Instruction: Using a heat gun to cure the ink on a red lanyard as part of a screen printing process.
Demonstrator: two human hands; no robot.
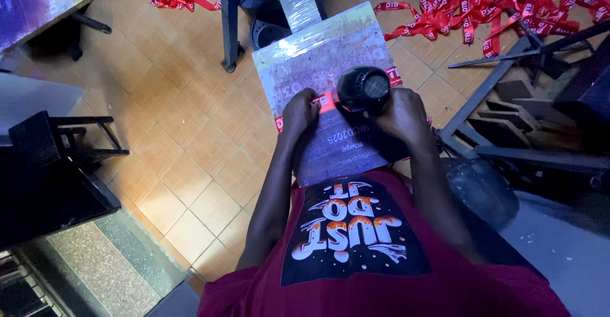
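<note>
Red lanyard strip [325,103] on a plastic-wrapped board [324,56], under a black heat gun [363,88].

The strip lies flat across the board, which rests over the person's lap and reaches toward the tiled floor [190,120]. The left hand [298,110] presses the strip with bent fingers. The right hand [400,117] is closed around the heat gun's handle, just beside the strip. More red lanyards [508,2] lie in a pile further away.

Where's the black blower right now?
In the head view, the black blower sits just right of centre in the right hand, over the wrapped board, beside the left hand.
</note>
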